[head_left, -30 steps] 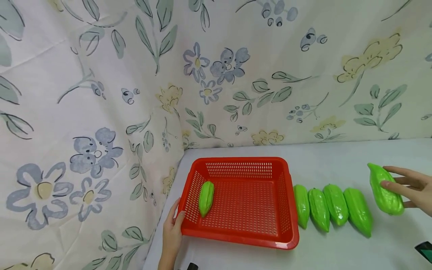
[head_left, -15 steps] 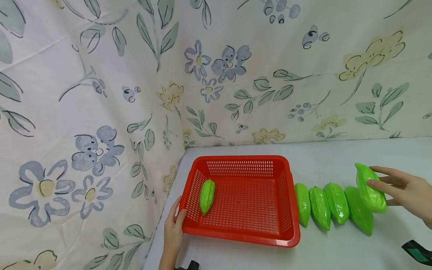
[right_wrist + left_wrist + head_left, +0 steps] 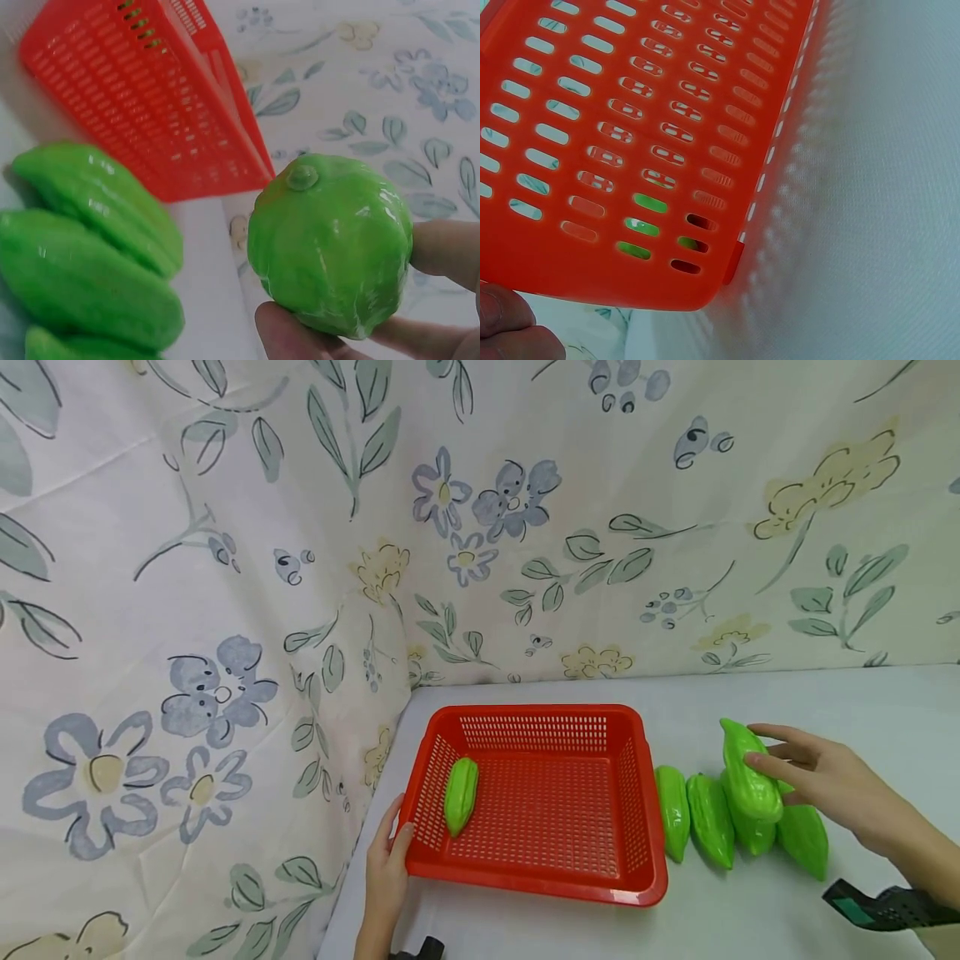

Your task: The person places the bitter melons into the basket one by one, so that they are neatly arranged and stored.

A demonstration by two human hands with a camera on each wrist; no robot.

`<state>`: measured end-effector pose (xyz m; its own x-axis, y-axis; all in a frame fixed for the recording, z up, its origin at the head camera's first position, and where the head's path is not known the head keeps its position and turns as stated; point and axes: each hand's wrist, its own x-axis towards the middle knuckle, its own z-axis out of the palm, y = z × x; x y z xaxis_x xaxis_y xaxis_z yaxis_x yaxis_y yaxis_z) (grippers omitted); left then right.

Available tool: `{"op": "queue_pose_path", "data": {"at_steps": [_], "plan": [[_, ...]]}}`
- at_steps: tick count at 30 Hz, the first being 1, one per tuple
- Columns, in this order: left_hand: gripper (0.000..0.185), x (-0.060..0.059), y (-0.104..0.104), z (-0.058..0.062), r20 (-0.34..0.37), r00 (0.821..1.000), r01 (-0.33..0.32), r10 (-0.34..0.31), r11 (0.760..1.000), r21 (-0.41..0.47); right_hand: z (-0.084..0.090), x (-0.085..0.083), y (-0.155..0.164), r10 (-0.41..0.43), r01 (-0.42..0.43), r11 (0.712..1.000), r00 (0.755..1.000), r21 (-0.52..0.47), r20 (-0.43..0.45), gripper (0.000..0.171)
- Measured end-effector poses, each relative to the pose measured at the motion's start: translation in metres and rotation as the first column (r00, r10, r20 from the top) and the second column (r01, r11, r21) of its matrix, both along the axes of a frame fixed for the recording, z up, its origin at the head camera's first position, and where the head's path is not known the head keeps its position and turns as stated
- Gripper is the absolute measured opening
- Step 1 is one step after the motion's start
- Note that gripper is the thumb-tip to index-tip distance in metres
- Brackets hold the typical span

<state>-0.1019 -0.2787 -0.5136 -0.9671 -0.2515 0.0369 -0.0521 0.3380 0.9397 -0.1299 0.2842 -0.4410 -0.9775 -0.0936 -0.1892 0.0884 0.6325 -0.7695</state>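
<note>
My right hand (image 3: 813, 770) grips a glossy green gourd (image 3: 747, 774) (image 3: 330, 244) and carries it in the air above a row of several like gourds (image 3: 708, 817) (image 3: 82, 247) lying on the white table right of the red basket (image 3: 645, 868). One green gourd (image 3: 460, 794) lies inside the basket near its left wall. My left hand (image 3: 386, 872) holds the basket's front-left corner, thumb on the rim (image 3: 502, 315). In the left wrist view the slotted basket wall (image 3: 630, 135) fills the frame.
A floral cloth (image 3: 225, 568) hangs close behind and to the left of the table. A dark device with a green face (image 3: 873, 906) lies by the front right edge. Bare white table (image 3: 750, 702) lies behind the gourds.
My right hand has carried the gourd leftward from the right end of the row to above its middle. The left hand and basket have stayed put.
</note>
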Motion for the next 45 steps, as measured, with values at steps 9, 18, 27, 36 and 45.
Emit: {"op": "queue_pose_path", "data": {"at_steps": [9, 18, 27, 36, 45], "plan": [[0.051, 0.0, 0.0, 0.0, 0.02, 1.0, 0.0, 0.0, 1.0, 0.004, 0.014, -0.008, -0.046, 0.063, -0.064, 0.993, 0.998, -0.103, -0.017, 0.07], [0.05, 0.0, 0.0, 0.0, 0.022, 1.0, -0.008, 0.008, 1.0, 0.013, 0.02, -0.018, -0.094, 0.11, -0.111, 0.969, 0.994, -0.22, -0.018, 0.072], [0.05, 0.0, 0.001, -0.002, -0.001, 1.0, -0.008, 0.008, 1.0, 0.0, 0.021, -0.028, -0.121, 0.123, -0.114, 0.954, 0.992, -0.278, 0.012, 0.077], [0.05, 0.0, 0.001, 0.0, 0.004, 1.0, -0.003, 0.003, 1.0, 0.006, 0.02, -0.035, -0.139, 0.142, -0.117, 0.935, 0.989, -0.335, 0.049, 0.078], [0.049, 0.0, -0.001, 0.0, -0.026, 1.0, 0.013, -0.013, 1.0, -0.004, 0.023, -0.046, -0.166, 0.156, -0.112, 0.909, 0.985, -0.402, 0.078, 0.075]]}}
